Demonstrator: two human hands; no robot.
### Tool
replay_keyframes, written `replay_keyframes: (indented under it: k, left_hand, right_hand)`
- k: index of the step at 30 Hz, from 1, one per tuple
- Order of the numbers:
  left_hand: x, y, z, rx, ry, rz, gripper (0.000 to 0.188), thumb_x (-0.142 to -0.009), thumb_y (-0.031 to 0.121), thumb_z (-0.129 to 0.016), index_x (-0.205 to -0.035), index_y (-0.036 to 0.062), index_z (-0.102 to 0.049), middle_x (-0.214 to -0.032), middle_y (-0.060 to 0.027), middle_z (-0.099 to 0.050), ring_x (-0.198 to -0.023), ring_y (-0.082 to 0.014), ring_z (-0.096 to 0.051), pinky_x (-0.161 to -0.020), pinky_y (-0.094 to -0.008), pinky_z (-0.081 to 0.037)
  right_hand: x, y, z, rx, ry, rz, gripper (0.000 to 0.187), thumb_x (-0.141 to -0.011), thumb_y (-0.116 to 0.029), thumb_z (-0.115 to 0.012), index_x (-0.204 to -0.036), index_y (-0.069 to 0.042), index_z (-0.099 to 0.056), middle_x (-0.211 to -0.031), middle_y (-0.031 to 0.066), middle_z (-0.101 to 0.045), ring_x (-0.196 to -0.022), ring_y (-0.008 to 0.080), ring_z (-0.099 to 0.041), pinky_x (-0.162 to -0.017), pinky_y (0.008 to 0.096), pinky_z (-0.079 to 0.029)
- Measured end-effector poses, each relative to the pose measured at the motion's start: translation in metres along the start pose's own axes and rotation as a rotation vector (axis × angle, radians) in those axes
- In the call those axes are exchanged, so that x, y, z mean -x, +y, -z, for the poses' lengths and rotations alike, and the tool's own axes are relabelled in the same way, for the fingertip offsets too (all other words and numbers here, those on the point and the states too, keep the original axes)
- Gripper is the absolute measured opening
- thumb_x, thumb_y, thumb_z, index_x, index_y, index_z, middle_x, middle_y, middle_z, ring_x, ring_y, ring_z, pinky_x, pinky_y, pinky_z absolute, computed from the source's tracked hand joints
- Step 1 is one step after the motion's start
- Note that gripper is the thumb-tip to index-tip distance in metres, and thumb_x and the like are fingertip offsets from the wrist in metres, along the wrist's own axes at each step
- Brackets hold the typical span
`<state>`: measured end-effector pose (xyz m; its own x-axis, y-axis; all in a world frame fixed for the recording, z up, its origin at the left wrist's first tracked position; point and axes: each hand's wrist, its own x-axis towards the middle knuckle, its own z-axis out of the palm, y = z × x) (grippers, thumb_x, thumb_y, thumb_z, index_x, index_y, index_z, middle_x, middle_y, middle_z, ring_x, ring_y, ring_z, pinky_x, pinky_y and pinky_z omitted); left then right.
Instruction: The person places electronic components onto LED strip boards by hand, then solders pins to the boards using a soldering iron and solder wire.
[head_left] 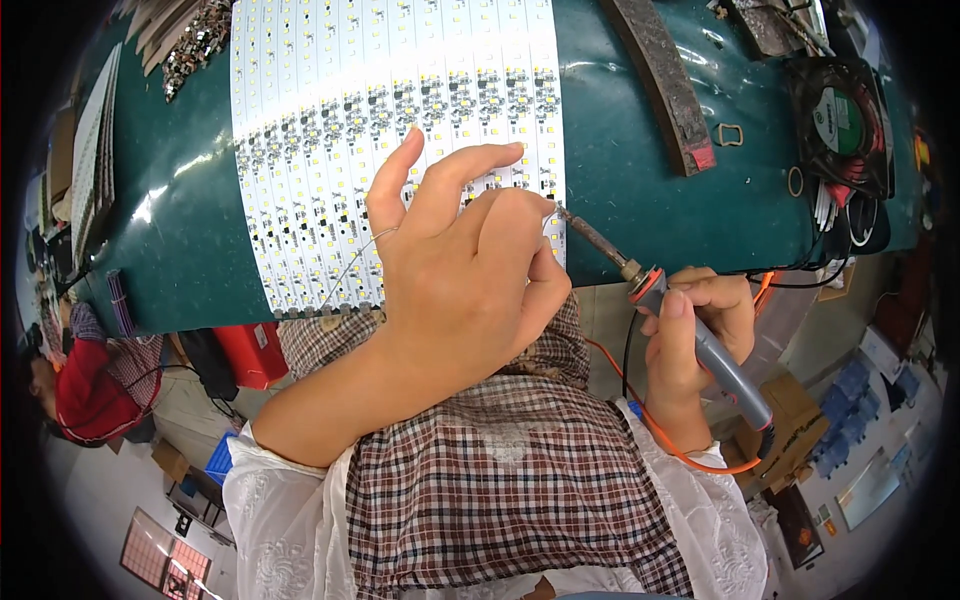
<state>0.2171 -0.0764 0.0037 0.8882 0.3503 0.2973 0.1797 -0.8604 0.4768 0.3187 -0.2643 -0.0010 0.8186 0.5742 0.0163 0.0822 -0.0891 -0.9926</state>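
Observation:
A panel of white circuit board strips (320, 40), dotted with small yellow LEDs and black chips, lies on the table in front of me. My left hand (460, 260) is over its near right part, thumb and index finger pinched at the right edge, other fingers raised. A thin silvery solder wire (352, 262) runs from the panel's near edge into this hand. In my right hand (695, 325) is a grey soldering iron (733, 375), fingers closed round its handle. Its tip points left to the panel's right edge beside my left fingertips; whether it touches the board I cannot tell.
On the green tabletop (640, 220) to the right lie a dark bar (665, 90), rubber bands (730, 134) and a black fan (840, 125). White strips (98, 165) stand stacked at left. An orange cable (690, 458) trails under my right arm. A person in red (100, 390) sits at left.

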Motion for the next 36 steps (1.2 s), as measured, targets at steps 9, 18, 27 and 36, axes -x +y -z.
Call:
replay_keyframes:
  k: [9, 18, 27, 36]
  left_hand:
    - [0.0, 0.002, 0.0, -0.007, 0.003, 0.008, 0.025, -0.066, 0.002, -0.069, -0.089, 0.0085, -0.06, -0.086, 0.0052, -0.065, -0.112, -0.0263, -0.061, -0.106, -0.0571, -0.029]
    - [0.0, 0.002, -0.001, -0.004, 0.001, 0.013, 0.026, -0.066, 0.001, -0.069, -0.09, 0.0088, -0.061, -0.087, 0.0051, -0.066, -0.112, -0.0259, -0.061, -0.106, -0.0566, -0.029]
    - [0.002, -0.004, 0.01, 0.007, -0.008, 0.033, 0.024, -0.066, 0.002, -0.068, -0.087, 0.0097, -0.06, -0.09, 0.0048, -0.068, -0.113, -0.0262, -0.06, -0.107, -0.0551, -0.028]
    - [0.004, -0.006, 0.011, -0.012, -0.007, 0.054, 0.022, -0.068, 0.003, -0.068, -0.086, 0.0093, -0.059, -0.091, 0.0032, -0.069, -0.114, -0.0268, -0.06, -0.108, -0.0542, -0.027]
  right_hand:
    - [0.002, 0.0, 0.002, 0.001, -0.024, 0.017, 0.02, -0.086, 0.002, -0.067, -0.093, 0.0, -0.049, -0.077, 0.0137, -0.063, -0.065, 0.0127, -0.057, -0.058, 0.0245, -0.045]
    - [0.004, 0.002, 0.003, 0.024, -0.003, 0.027, 0.019, -0.086, 0.002, -0.067, -0.093, -0.001, -0.048, -0.079, 0.0137, -0.063, -0.068, 0.013, -0.057, -0.061, 0.026, -0.047]
    - [0.001, -0.001, 0.003, 0.043, 0.023, 0.07, 0.02, -0.085, 0.001, -0.068, -0.095, -0.001, -0.051, -0.079, 0.0129, -0.064, -0.067, 0.0138, -0.057, -0.061, 0.0267, -0.046]
    - [-0.001, 0.001, -0.009, 0.058, -0.076, 0.124, 0.019, -0.083, 0.001, -0.071, -0.094, -0.001, -0.056, -0.08, 0.013, -0.067, -0.062, 0.0104, -0.056, -0.052, 0.0225, -0.042]
